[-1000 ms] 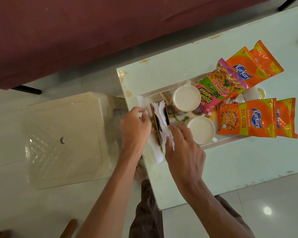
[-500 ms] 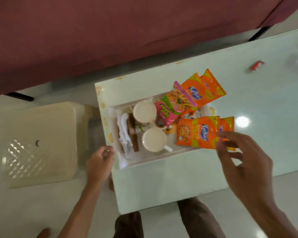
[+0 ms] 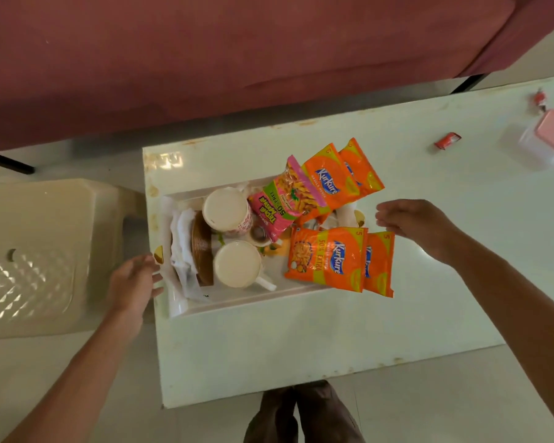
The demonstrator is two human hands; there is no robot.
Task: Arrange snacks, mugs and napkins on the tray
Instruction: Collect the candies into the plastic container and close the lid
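Glossy table [image 3: 397, 314]; rectangular tray [image 3: 237, 303]; crinkly foil snack packets [image 3: 327, 260].

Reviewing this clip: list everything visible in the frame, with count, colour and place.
tray: 1, white, table's left end
mugs: 2, cream, in tray
napkins: white stack, tray's left end
napkin holder: 1, brown, beside napkins
Kurkure packs: 4, orange, tray's right side
pink snack pack: 1, by far mug
table: 1, pale green
red wrapper: 1, on table, far right
stool: 1, cream, left
sofa: maroon, behind
left hand: open, at tray's left edge
right hand: open, right of tray
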